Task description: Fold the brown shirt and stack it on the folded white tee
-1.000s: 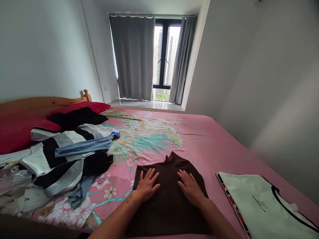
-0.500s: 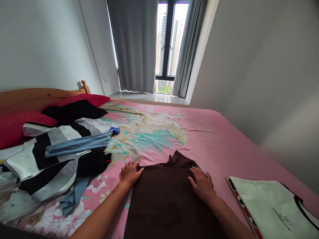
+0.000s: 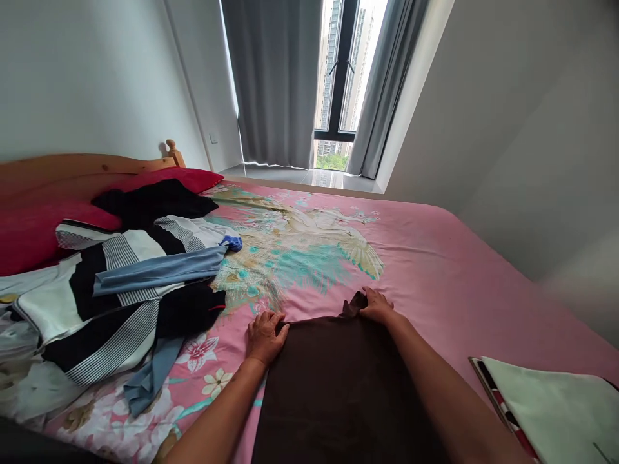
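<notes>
A dark brown garment [image 3: 338, 386] lies flat on the bed in front of me, its near end running out of view. My left hand [image 3: 265, 336] rests at its far left corner, fingers spread on the sheet and thumb against the cloth's edge. At the far right corner, my right hand [image 3: 378, 305] is closed on a bunched bit of the brown cloth that sticks up past the top edge. The tips of the right fingers are partly hidden.
A loose heap of clothes, including a black-and-white striped garment [image 3: 116, 335] and a blue one [image 3: 159, 269], covers the left side. Folded pale green clothing [image 3: 556, 399] sits at lower right. Red pillows [image 3: 193, 179] lie by the wooden headboard [image 3: 72, 164]. The bed sheet [image 3: 435, 258] is pink.
My right hand has moved forward and left from the garment's right side to its far corner and closed on the cloth there. My left hand stays at the left corner. The view has shifted slightly.
</notes>
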The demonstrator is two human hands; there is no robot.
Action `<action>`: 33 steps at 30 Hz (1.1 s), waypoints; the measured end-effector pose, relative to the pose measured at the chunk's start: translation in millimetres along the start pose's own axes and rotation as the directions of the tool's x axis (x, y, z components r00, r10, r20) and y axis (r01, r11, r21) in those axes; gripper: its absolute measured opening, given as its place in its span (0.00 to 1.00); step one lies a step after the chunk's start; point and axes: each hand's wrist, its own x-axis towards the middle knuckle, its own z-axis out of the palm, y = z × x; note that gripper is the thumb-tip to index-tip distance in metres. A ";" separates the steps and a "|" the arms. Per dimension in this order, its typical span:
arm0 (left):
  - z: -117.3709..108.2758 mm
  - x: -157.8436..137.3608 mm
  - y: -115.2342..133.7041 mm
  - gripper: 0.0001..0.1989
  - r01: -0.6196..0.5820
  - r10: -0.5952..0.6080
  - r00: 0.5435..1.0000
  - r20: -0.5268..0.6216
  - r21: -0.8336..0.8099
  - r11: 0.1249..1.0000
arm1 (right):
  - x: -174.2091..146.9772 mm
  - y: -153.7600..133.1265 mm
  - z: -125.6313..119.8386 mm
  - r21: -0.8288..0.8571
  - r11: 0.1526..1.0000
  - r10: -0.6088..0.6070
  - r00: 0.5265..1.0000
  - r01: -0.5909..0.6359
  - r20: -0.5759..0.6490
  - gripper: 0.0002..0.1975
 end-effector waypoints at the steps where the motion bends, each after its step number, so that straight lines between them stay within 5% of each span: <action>1: 1.1 -0.3 -0.8 0.12 -0.002 0.002 1.000 -0.005 -0.012 1.000 | 3.2 -0.7 -1.4 0.013 1.000 0.002 1.000 -0.003 0.024 0.30; 6: 0.0 -4.1 -2.1 0.12 0.021 -0.020 1.000 0.009 -0.132 0.991 | -17.4 -10.3 -1.7 0.094 0.996 0.002 0.999 0.002 -0.039 0.13; 13: -24.5 1.6 5.7 0.04 0.055 -0.038 0.997 0.067 -0.284 0.957 | -86.9 -4.5 -25.0 0.295 0.951 0.024 0.932 0.090 -0.361 0.19; 19: -58.1 -26.8 10.2 0.06 -0.096 0.157 0.983 0.098 -0.452 0.887 | -161.1 23.1 -53.6 0.324 0.893 -0.129 0.868 0.313 -0.480 0.14; 25: -59.9 -87.5 -3.2 0.13 -0.306 0.383 0.922 0.067 -0.483 0.821 | -226.6 67.5 -1.4 0.237 0.893 -0.220 0.830 0.383 -0.512 0.13; 29: -48.8 -100.3 -8.3 0.17 -0.348 0.405 0.914 0.018 -0.477 0.807 | -237.3 80.8 32.3 0.177 0.909 -0.249 0.833 0.376 -0.494 0.17; 33: -44.3 -99.1 -10.1 0.18 -0.360 0.411 0.911 0.006 -0.473 0.804 | -236.1 80.4 36.1 0.148 0.918 -0.247 0.824 0.367 -0.510 0.16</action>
